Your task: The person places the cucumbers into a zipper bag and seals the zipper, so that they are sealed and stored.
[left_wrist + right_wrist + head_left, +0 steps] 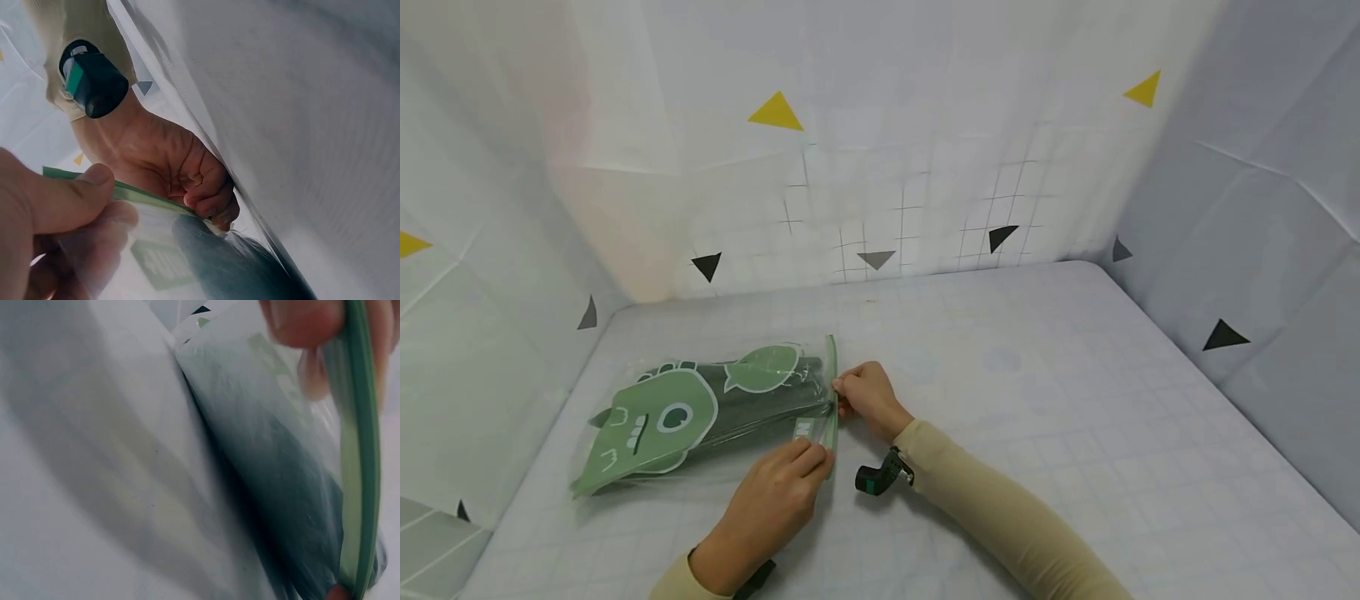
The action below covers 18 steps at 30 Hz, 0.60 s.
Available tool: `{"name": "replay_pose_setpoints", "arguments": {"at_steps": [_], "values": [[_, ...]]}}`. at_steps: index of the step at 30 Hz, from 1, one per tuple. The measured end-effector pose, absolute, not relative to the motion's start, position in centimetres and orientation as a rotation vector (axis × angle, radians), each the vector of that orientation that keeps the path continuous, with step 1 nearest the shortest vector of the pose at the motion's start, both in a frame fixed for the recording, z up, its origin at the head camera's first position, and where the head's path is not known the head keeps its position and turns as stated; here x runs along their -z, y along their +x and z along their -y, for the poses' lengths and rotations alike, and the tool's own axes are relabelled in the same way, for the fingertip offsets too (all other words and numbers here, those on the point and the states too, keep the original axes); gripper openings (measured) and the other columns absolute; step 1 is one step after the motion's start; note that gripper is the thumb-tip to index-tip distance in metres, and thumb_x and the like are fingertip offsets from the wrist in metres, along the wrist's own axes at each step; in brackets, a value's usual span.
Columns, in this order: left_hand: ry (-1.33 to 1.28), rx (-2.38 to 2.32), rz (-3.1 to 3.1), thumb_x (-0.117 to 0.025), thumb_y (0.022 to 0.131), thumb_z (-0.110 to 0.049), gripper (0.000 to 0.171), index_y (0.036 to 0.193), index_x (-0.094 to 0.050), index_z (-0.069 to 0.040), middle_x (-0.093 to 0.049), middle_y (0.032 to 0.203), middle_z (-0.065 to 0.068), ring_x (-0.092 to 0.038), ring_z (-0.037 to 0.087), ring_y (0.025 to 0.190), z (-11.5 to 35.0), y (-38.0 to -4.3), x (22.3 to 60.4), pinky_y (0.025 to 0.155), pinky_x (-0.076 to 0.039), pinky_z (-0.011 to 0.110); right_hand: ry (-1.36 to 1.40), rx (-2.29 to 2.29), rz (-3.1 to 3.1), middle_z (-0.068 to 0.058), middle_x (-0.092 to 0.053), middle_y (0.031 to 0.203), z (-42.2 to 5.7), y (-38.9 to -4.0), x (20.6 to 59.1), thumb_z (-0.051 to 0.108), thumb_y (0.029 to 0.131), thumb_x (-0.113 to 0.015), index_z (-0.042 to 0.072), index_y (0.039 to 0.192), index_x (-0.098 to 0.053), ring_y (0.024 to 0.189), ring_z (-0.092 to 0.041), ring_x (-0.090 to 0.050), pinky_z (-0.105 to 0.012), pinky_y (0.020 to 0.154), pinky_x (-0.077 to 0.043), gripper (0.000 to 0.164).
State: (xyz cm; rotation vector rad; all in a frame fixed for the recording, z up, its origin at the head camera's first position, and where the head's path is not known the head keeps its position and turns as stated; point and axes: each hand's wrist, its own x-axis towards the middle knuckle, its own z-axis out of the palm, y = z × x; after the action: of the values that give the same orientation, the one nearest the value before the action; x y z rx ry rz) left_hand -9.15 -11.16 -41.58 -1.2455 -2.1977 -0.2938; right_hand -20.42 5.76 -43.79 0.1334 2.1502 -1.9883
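A clear zip bag (688,421) printed with a green one-eyed cartoon monster lies at the left of the table, its green zip edge (832,354) facing right. Inside is a dark, soft-looking bundle (752,408), partly hidden by the print. My left hand (775,487) pinches the near end of the zip edge; in the left wrist view its thumb (81,194) presses on the green strip. Farther along the same strip, my right hand (872,400) pinches it between thumb and curled fingers. The right wrist view shows the strip (362,450) running between both hands' fingertips.
The bag rests on a white table (1037,400) with a faint grid. White sheets (925,108) with yellow, black and grey triangles rise behind and at both sides. A black wrist camera (880,477) sticks out from the right sleeve (1000,508).
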Motion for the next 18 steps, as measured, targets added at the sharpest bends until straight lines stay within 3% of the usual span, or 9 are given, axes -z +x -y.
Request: {"name": "replay_pose_setpoints", "arguments": {"at_steps": [11,14,18], "values": [[-1.259,0.265,2.206,-0.072,0.078,0.013,0.021,0.097,-0.076,0.004,-0.065,0.092,0.008,-0.057,0.020,0.077,11.6,-9.3,41.3,0.068,-0.054,0.032,0.166,1.946,-2.218,-0.009,-0.064,0.070,-4.8,-21.4,43.8,0.001,0.097,-0.059,-0.005,0.083,-0.074,0.054,-0.015,-0.056,-0.024,0.050,-0.048,0.022],[-1.259,0.287,2.180,-0.060,0.086,0.011,0.019,0.095,-0.076,0.003,-0.065,0.091,0.007,-0.058,0.020,0.077,11.5,-8.9,41.2,0.069,-0.054,0.032,0.180,1.925,-2.287,-0.005,-0.058,0.064,-4.9,-22.1,43.8,0.002,0.096,-0.057,-0.002,0.076,-0.071,0.052,-0.014,-0.054,-0.024,0.050,-0.047,0.025],[-1.286,0.316,2.139,-0.035,0.102,0.005,0.042,0.096,-0.076,0.001,-0.065,0.090,0.005,-0.058,0.018,0.077,10.6,-8.0,41.1,0.070,-0.054,0.029,0.270,1.881,-2.423,-0.003,-0.052,0.060,-5.8,-23.6,43.9,0.006,0.096,-0.059,0.000,0.071,-0.066,0.051,-0.014,-0.051,-0.024,0.048,-0.045,0.027]]}}
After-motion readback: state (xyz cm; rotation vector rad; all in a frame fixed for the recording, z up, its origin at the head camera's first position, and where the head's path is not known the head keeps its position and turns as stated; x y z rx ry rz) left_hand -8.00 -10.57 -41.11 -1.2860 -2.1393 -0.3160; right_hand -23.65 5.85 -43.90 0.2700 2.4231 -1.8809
